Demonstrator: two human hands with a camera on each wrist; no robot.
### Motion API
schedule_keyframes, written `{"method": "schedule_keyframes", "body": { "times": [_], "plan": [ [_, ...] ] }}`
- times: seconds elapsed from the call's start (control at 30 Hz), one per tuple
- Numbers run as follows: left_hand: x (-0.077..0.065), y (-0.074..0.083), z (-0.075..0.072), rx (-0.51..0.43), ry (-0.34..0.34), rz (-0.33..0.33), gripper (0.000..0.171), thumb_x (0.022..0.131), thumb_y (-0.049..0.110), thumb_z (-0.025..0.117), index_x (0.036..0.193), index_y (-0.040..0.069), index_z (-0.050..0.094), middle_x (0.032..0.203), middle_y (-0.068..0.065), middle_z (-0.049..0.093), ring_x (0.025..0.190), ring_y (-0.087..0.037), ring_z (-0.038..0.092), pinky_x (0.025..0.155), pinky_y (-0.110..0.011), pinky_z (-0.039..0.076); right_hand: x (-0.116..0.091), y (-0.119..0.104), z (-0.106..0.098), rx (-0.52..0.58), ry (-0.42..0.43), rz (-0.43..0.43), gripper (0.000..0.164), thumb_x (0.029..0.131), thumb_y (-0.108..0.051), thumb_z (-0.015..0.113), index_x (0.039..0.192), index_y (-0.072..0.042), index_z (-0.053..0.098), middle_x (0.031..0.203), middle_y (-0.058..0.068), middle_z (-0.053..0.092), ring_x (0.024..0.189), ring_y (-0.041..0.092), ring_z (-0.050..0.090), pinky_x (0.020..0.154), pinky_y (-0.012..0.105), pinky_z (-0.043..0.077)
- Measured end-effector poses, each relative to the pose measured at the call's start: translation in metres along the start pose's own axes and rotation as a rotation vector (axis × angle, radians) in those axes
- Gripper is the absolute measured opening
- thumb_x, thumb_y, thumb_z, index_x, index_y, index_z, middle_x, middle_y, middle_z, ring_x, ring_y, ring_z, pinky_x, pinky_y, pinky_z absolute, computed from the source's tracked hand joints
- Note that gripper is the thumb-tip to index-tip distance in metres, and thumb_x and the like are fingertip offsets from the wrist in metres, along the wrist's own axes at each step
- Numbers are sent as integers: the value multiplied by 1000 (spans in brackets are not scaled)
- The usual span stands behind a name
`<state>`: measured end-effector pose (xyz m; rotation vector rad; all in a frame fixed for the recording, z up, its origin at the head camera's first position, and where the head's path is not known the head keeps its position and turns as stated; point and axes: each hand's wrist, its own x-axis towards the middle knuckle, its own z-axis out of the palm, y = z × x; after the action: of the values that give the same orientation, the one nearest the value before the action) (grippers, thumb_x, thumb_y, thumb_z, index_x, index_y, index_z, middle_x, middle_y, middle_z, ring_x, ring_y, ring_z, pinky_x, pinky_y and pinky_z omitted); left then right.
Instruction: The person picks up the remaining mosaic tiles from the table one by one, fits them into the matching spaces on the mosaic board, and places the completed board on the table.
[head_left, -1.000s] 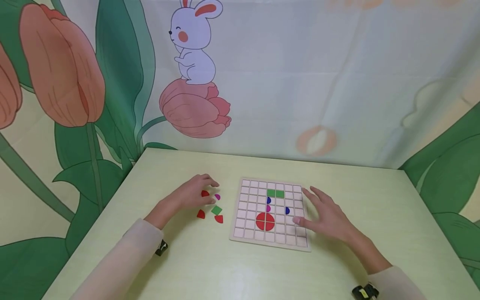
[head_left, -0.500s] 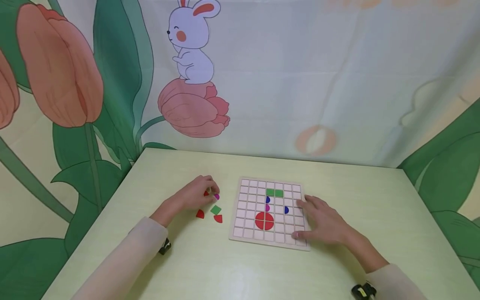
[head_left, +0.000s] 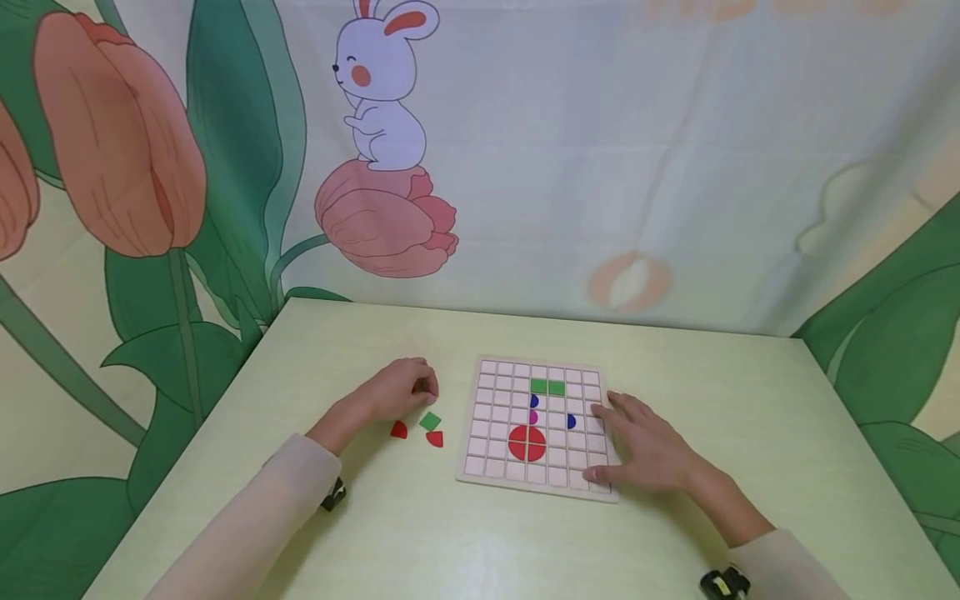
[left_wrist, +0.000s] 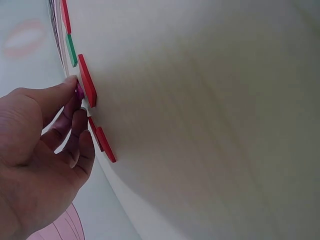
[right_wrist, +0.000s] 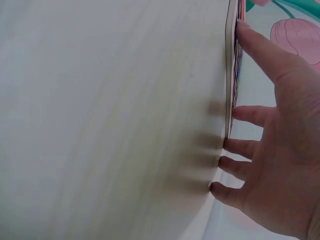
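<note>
Between thumb and fingertips, my left hand [head_left: 397, 390] pinches a small magenta half-round piece [left_wrist: 80, 92], seen in the left wrist view; the head view hides it. Red pieces [left_wrist: 106, 145] lie on the table by those fingers. At the right edge of the gridded wooden board [head_left: 501, 412], my right hand [head_left: 651, 446] rests with fingers spread and thumb on the grid. Set on the board are two green squares [head_left: 538, 386], two blue half-rounds [head_left: 572, 422], a magenta half-round [head_left: 533, 417] and red quarter-rounds forming a circle [head_left: 519, 435].
Just below the left hand lie a loose green square [head_left: 431, 421] and two red quarter-rounds [head_left: 435, 438]. The pale table [head_left: 420, 533] ends at the back against a printed curtain [head_left: 525, 167] with tulips and a rabbit.
My left fingers have closed on the magenta half-round and taken it off its spot. My right hand has slid toward me along the board and come to rest on its edge.
</note>
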<state>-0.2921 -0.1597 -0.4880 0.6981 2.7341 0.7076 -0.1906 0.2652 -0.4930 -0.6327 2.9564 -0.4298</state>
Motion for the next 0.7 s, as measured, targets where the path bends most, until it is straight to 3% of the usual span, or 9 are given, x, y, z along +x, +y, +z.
{"method": "schedule_keyframes", "body": {
  "times": [0.4, 0.7],
  "plan": [
    [-5, 2, -6, 62, -3, -56, 10, 99, 17, 78, 102, 15, 69, 95, 2, 60, 92, -18, 57, 83, -31, 54, 0, 2, 1, 5, 1, 2, 107, 82, -77, 74, 159, -7, 46, 167, 25, 32, 153, 50, 29, 116, 71, 33],
    [-11, 6, -2, 45, -10, -77, 11, 98, 15, 79, 101, 14, 69, 95, 2, 60, 92, -17, 57, 84, -30, 54, -1, 3, 3, 12, 3, -4, 107, 82, -74, 75, 159, -7, 46, 167, 26, 32, 153, 50, 29, 117, 70, 32]
  ]
}}
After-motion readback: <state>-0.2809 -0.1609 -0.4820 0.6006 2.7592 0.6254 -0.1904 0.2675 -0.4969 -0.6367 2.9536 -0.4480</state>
